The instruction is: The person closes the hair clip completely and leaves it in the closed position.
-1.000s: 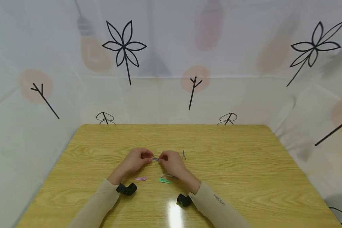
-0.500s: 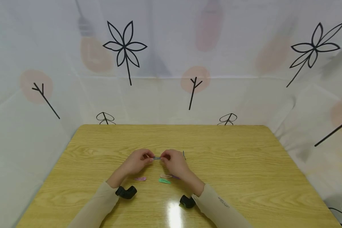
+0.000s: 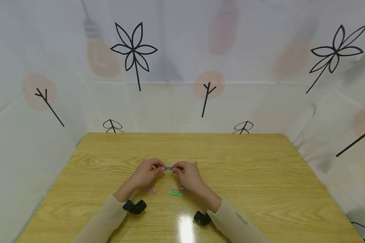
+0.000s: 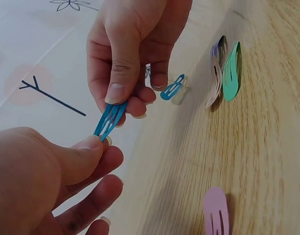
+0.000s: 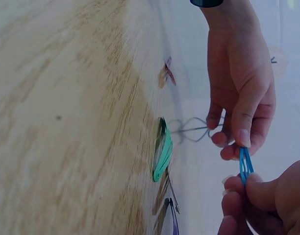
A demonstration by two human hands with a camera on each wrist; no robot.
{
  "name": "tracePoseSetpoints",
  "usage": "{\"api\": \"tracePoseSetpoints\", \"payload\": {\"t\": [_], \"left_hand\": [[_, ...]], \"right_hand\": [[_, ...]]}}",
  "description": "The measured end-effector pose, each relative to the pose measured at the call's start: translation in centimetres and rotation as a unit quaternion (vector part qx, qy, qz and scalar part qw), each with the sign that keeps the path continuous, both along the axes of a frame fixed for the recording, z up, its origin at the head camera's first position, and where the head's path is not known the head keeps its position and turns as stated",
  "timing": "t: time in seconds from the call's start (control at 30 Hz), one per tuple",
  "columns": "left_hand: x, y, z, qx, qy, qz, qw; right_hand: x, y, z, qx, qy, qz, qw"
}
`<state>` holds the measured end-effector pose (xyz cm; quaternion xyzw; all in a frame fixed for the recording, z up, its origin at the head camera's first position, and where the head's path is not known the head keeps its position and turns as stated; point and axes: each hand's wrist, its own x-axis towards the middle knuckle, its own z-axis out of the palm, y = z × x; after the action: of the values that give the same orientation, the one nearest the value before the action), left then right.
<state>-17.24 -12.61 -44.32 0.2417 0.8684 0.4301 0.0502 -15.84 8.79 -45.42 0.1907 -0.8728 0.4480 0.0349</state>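
Observation:
A blue snap hair clip (image 3: pixel 168 168) spans the gap between both hands, held above the table. My left hand (image 3: pixel 146 172) pinches one end of it between thumb and forefinger. The other end is pinched by my right hand (image 3: pixel 188 174), which faces the left in the head view. Up close in the left wrist view, the clip (image 4: pixel 111 117) shows its slotted metal strips, its tips covered by the fingertips. A second blue hair clip (image 4: pixel 172 88) stands on the table behind the right hand, mostly hidden in the head view.
Nearer on the wooden table (image 3: pixel 246 175) lie a pink clip (image 3: pixel 150 191), a green clip (image 3: pixel 175 193) and a beige clip (image 3: pixel 177 188). A purple clip (image 4: pixel 221 48) lies beside the beige one, under the right wrist in the head view. Patterned white cloth (image 3: pixel 176 111) encloses the table.
The held clip's strips looked spread and crossed a second ago; now they look closer together, with more of its blue face showing. My right hand has shifted slightly right.

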Motion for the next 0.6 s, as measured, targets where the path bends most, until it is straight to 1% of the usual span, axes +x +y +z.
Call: {"api": "tracePoseSetpoints", "payload": {"t": [0.3, 0.6], "left_hand": [[-0.01, 0.03, -0.39, 0.013, 0.015, -0.004, 0.9998], [-0.06, -0.09, -0.46, 0.002, 0.021, -0.013, 0.9997]], "right_hand": [[0.22, 0.28, 0.02, -0.018, 0.012, 0.012, 1.0], [0.11, 0.33, -0.2, -0.017, 0.013, 0.019, 1.0]]}}
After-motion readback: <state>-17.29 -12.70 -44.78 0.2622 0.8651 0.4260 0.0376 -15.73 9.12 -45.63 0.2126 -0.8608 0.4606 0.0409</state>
